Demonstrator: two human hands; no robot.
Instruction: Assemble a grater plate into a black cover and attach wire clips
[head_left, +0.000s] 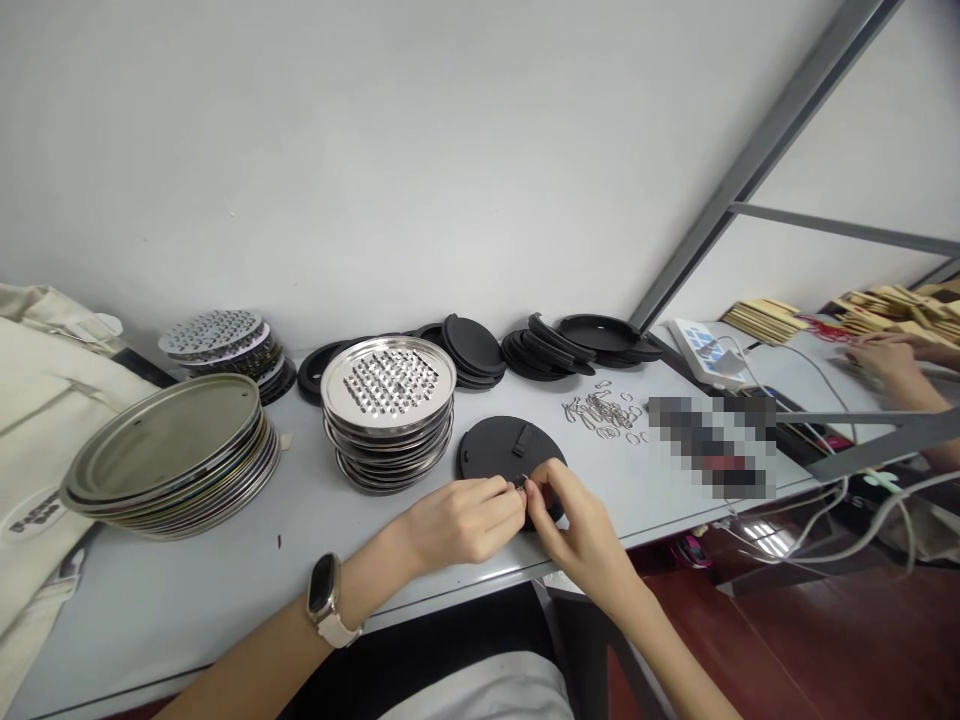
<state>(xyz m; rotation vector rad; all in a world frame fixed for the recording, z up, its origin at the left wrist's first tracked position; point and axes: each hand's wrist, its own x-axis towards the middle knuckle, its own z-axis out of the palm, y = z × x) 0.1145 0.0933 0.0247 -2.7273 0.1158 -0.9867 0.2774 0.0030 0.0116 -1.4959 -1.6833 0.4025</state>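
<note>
My left hand [471, 518], with a watch on its wrist, is closed in a pinch over the front edge of a round black disc [487, 445]. Against its fingertips, my right hand [566, 510] pinches what looks like a small metal ring [524, 480]. What the left fingertips grip is mostly hidden, with only a small dark bit showing. The disc lies flat on the table and has a raised dark tab on top. Just right of it is a loose pile of metal rings and clips [604, 410].
Left of the disc stand a stack of round metal graters [388, 385] and a stack of round plates [169, 440]. More black discs [472, 345] lie along the wall. A power strip [705, 352] and a metal frame [772, 130] are at right, near another person's hands [889, 355].
</note>
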